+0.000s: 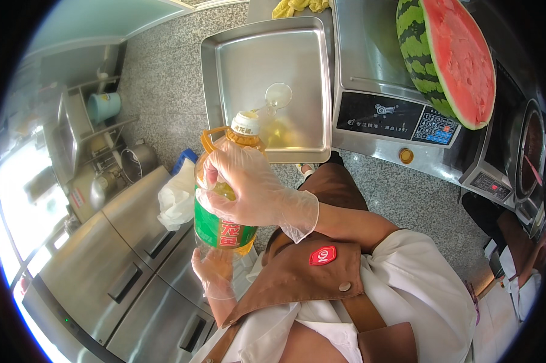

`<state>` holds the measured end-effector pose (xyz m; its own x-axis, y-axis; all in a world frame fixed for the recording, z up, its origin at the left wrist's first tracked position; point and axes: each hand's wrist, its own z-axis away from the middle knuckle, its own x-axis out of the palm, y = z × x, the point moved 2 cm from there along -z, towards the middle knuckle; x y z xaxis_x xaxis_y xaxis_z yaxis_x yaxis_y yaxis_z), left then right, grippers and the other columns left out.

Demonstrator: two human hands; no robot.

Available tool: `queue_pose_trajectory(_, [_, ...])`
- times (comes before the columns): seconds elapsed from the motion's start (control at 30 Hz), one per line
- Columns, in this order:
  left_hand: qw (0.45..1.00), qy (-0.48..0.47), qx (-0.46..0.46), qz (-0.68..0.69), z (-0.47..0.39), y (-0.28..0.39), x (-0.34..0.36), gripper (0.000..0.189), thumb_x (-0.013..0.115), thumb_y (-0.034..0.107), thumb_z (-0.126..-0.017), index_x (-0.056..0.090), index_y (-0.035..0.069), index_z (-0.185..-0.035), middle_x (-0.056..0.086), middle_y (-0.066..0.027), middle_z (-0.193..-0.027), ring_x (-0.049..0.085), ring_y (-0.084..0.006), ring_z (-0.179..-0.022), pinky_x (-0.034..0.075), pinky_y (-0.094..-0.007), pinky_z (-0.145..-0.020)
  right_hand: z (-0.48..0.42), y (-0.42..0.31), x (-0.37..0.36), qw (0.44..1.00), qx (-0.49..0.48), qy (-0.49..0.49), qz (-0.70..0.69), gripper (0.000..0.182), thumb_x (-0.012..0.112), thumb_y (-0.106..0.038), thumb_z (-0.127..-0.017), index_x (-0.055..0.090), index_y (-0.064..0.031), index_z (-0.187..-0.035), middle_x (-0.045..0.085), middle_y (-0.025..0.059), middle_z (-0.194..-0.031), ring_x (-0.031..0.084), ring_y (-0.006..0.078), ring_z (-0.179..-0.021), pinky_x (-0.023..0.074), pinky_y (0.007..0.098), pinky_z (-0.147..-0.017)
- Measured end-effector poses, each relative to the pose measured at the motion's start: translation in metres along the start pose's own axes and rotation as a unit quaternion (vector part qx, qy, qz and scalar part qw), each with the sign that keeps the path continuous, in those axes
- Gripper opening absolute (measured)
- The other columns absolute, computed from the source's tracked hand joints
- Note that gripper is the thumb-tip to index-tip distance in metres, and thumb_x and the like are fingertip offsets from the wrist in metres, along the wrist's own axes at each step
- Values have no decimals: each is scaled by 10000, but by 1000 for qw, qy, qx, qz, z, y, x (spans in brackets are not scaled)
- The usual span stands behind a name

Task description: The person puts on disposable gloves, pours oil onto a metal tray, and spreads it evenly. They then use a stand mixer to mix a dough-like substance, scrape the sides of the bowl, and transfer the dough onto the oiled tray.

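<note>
A large clear plastic bottle of yellow cooking oil, with a green label, is tilted towards a square stainless steel tray. My right hand, in a clear disposable glove, grips it by the orange handle near the neck. Under its base is my left hand, also gloved, supporting the bottle and partly hidden by it. The uncapped white mouth points over the tray, where a thin trickle reaches a small pool of oil on the bottom.
Right of the tray, a cut watermelon rests on a digital scale; a bottle cap lies by its keypad. A yellow cloth is beyond the tray. Steel drawers stand at left. Another person is at the right edge.
</note>
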<state>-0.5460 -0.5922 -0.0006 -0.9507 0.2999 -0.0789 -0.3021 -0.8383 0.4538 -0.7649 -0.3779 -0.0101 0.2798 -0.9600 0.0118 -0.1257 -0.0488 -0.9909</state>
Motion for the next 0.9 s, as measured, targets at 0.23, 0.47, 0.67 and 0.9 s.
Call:
queue_pose_trajectory(0.23, [998, -39, -36, 42, -8, -18, 5, 603, 462, 477, -938, 548, -24, -1263, 591, -162, -1306, 547, -303, -1224, 421, -445, -1062, 3, -24, 4, 999, -40, 4, -17, 261, 749, -168, -786, 513, -112, -882, 556, 60, -870, 574, 272, -815, 425, 397, -697])
queue_pose_trajectory(0.47, [987, -128, -71, 59, -24, -49, 12, 667, 386, 523, -962, 483, -5, -1359, 543, -172, -1372, 500, -310, -1281, 374, -452, -1100, 21, -88, 11, 992, -95, -79, -6, 292, 712, -263, -819, 492, -89, -901, 514, 108, -861, 542, 302, -810, 408, 428, -696])
queue_pose_trajectory(0.67, [963, -245, -111, 25, -54, -69, 7, 714, 341, 547, -974, 424, -10, -1412, 482, -184, -1431, 443, -323, -1334, 329, -460, -1132, 52, -127, 15, 978, 10, -160, -133, 263, 726, -175, -835, 516, -72, -955, 548, 60, -845, 585, 212, -766, 438, 343, -659])
queue_pose_trajectory(0.9, [923, -348, -164, -23, -111, -101, -10, 769, 288, 575, -987, 354, -16, -1474, 411, -198, -1500, 377, -338, -1395, 276, -469, -1170, 126, -131, 21, 973, 82, -138, -165, 269, 668, -145, -892, 467, -31, -1030, 512, 53, -855, 476, 158, -642, 418, 289, -607])
